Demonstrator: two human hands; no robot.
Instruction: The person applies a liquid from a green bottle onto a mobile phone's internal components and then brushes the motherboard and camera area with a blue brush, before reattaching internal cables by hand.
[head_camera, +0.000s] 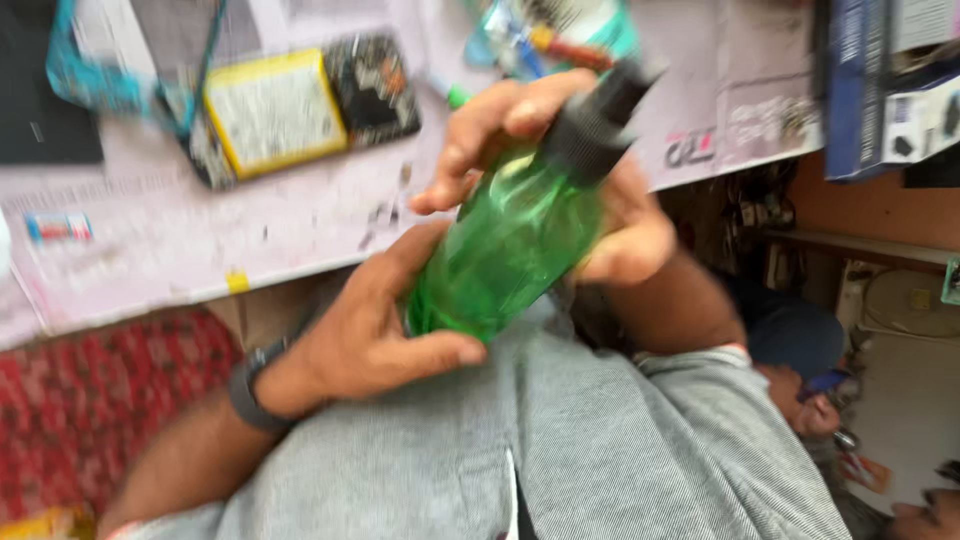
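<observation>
The translucent green plastic bottle (505, 250) with its black spray cap (598, 118) is held tilted above the lap, left hand (375, 330) fingers wrapped around its base to steady it, right hand (560, 180) fingers curled at the neck, near the cluttered pink paper-covered worktop (150, 260).

The green bottle (505, 245) is clear-walled plastic, tilted so its black cap (598, 118) points up and to the right — base low, close over a grey shirt. It is slim and rounded (blurred, so finer detail cannot be told), held off the table.
</observation>
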